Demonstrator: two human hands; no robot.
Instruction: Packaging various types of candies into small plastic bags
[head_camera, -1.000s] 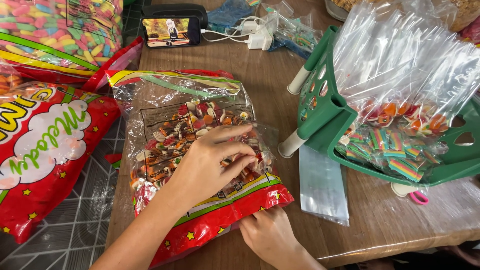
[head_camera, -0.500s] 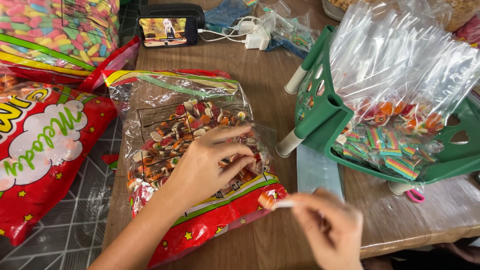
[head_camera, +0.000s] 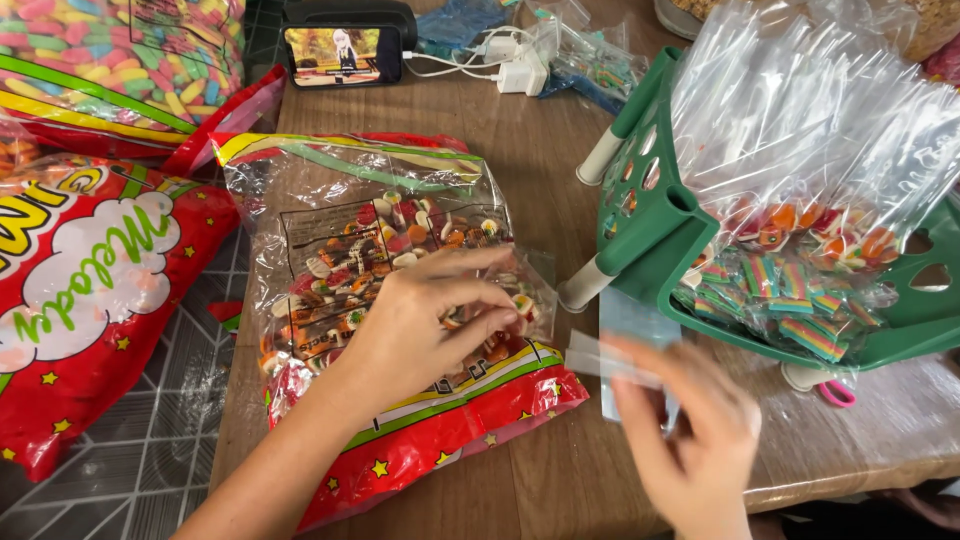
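On the brown wooden tabletop (head_camera: 560, 170), a big clear plastic candy bag with a red and yellow bottom edge (head_camera: 400, 300) is lying flat, and the left hand (head_camera: 420, 330) is resting on top of it with its fingers (head_camera: 490, 300) curled and pinching at small red, orange and white gummy pieces through the opening. To the right, the right hand (head_camera: 700, 430) is hovering just above the tabletop edge, blurred, its fingers closing on a small clear cellophane sleeve (head_camera: 605, 360); how firmly they are gripping cannot be told. Doing this well seems to call for keeping the sleeve's mouth spread and turned toward the left hand, and for lifting only a few gummies at a time so none is spilling onto the wood. A flat stack of more clear sleeves (head_camera: 640, 320) is lying just beyond the right hand. Further right, a green plastic basket with heart-shaped holes (head_camera: 650, 240) is holding filled clear bags of rainbow strip candy and orange gummies (head_camera: 790, 290). To the left, a large red candy sack with a white cloud shape (head_camera: 90, 290) is sitting off the tabletop over a grey tiled floor (head_camera: 150, 460). At the far edge, a phone with a lit screen (head_camera: 343, 55) is propped beside a white charger plug (head_camera: 525, 72).
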